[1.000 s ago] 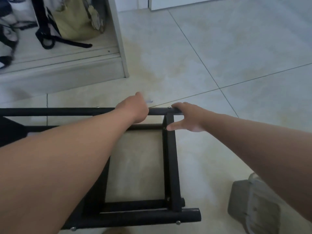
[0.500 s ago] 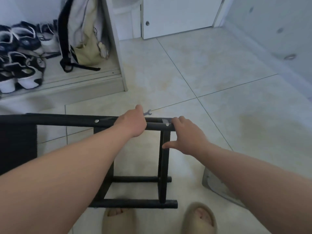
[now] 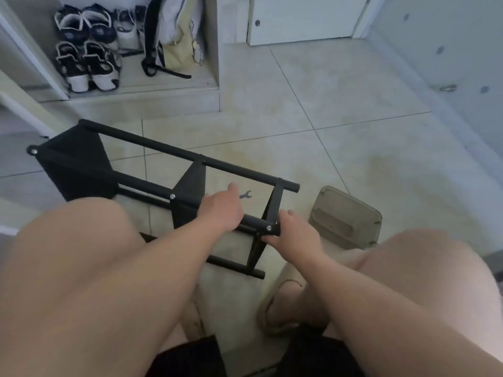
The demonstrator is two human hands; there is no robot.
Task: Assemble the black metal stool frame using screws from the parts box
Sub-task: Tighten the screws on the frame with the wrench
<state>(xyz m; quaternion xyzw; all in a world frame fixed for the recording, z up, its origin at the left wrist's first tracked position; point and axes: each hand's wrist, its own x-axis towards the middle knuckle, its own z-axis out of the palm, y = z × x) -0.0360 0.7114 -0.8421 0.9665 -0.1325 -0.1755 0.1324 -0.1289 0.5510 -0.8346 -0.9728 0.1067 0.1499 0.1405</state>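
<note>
Person's kit: both arms bare right down to the left hand (image 3: 223, 210) and right hand (image 3: 295, 236), 2 bare knees, black shorts (image 3: 190, 359) cut well above them, 1 tan slide sandal (image 3: 272, 321) on the right foot, other foot too blurred to call.

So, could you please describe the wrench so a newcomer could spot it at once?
Find the black stool frame lying on the pale floor tiles. Between its two upper bars, just past the left hand, the wrench lies flat on the tile. It is the only small grey loose tool.
</note>
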